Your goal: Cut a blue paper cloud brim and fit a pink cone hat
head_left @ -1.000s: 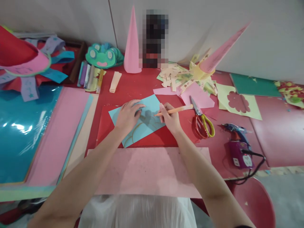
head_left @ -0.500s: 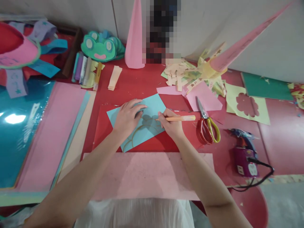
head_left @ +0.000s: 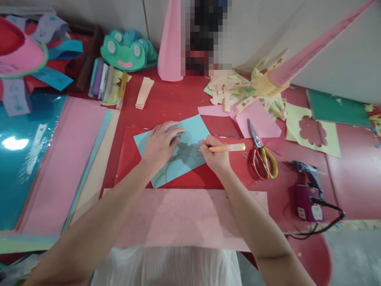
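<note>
A light blue sheet of paper (head_left: 195,125) lies at a slant on a red sheet (head_left: 127,159), with curved gold-brown lines drawn along its lower part. My left hand (head_left: 163,143) rests on the blue sheet with its fingers spread and slightly bent, holding nothing. An orange marker (head_left: 222,148) is pinched in my right hand (head_left: 214,153), its tip touching or just above the paper near the curves. Part of the drawing sits in the shadow of my hands.
Scissors (head_left: 262,157) lie to the right, past them a glue gun (head_left: 306,171) and a purple power box (head_left: 308,202). Pink paper cones (head_left: 169,51), a frog cutout (head_left: 125,53) and paper strips (head_left: 222,89) stand behind. Foam sheets (head_left: 64,159) are stacked left.
The camera view has shifted slightly. My right hand and the marker tip have moved a little to the right along the blue sheet; my left hand stays in place.
</note>
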Motion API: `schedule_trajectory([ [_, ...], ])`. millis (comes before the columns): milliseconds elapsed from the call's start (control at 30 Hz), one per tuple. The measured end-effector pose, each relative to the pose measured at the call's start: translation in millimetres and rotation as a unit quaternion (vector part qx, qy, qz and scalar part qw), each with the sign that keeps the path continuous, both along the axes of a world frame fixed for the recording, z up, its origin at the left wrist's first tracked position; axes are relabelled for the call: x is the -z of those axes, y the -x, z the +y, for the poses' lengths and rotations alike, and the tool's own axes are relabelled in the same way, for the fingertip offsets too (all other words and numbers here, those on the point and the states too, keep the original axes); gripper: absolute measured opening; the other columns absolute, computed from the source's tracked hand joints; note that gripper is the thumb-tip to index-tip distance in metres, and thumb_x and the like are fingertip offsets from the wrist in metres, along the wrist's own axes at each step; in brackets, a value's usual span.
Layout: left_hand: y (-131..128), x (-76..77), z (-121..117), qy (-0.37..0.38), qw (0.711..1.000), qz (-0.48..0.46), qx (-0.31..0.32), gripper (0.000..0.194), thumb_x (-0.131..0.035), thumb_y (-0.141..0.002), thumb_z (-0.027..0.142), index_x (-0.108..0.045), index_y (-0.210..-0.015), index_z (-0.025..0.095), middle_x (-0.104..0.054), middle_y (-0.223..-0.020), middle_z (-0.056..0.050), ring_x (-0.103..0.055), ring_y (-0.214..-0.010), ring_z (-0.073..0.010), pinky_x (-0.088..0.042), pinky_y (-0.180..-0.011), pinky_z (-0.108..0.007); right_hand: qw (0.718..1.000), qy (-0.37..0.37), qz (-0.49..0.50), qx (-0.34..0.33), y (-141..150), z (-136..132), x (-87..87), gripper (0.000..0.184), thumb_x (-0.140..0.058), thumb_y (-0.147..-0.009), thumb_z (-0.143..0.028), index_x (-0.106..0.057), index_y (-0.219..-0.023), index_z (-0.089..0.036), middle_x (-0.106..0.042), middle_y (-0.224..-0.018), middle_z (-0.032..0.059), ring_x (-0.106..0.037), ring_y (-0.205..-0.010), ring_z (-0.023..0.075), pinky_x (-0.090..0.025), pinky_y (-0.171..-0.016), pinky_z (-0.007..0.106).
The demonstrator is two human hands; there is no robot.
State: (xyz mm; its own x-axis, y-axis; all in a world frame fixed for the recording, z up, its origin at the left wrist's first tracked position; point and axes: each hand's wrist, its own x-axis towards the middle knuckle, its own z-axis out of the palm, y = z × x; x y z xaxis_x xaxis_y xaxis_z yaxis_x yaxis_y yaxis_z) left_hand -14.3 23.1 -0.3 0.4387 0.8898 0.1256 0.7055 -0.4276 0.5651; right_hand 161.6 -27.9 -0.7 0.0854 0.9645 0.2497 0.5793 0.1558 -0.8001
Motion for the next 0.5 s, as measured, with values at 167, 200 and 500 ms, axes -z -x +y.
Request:
schedule_trajectory([
  [167, 0.0, 0.1, 0.1, 0.000, 1.000, -0.003, 0.000, 0.026, -0.050, -0.088, 0.017, -0.065, -0.106, 0.027, -0.059, -0.129, -0.001, -0.052, -0.120, -0.0206, -0.040, -0.102, -0.039, 1.000, 0.000, 0.001, 0.009, 0.3, -0.4, 0.8, 0.038, -0.047, -0.086, -0.029, -0.024, -0.058, -0.022, -0.027, -0.047, -0.0075, -0.028, -0.043, 0.0065, -0.025, -0.043, 0.021],
  [200, 0.0, 0.1, 0.1, -0.001, 1.000, -0.004, 0.001, 0.026, -0.050, -0.088, 0.017, -0.065, -0.106, 0.027, -0.059, -0.129, -0.002, -0.053, -0.120, -0.0207, -0.040, -0.102, -0.039, 1.000, 0.001, -0.003, 0.012, 0.3, -0.5, 0.9, 0.037, -0.048, -0.086, -0.029, -0.025, -0.058, -0.022, -0.028, -0.047, -0.0074, -0.029, -0.043, 0.0065, -0.025, -0.043, 0.021],
  [500, 0.9, 1.3, 0.3, -0.002, 1.000, -0.003, 0.006, 0.026, -0.049, -0.089, 0.018, -0.064, -0.108, 0.027, -0.058, -0.129, -0.001, -0.052, -0.121, -0.0200, -0.040, -0.103, -0.039, 0.998, 0.011, 0.060, -0.001, 1.9, 0.9, -0.3, 0.035, -0.045, -0.082, -0.024, -0.020, -0.057, -0.022, -0.022, -0.049, -0.0079, -0.023, -0.043, 0.0062, -0.023, -0.039, 0.019],
])
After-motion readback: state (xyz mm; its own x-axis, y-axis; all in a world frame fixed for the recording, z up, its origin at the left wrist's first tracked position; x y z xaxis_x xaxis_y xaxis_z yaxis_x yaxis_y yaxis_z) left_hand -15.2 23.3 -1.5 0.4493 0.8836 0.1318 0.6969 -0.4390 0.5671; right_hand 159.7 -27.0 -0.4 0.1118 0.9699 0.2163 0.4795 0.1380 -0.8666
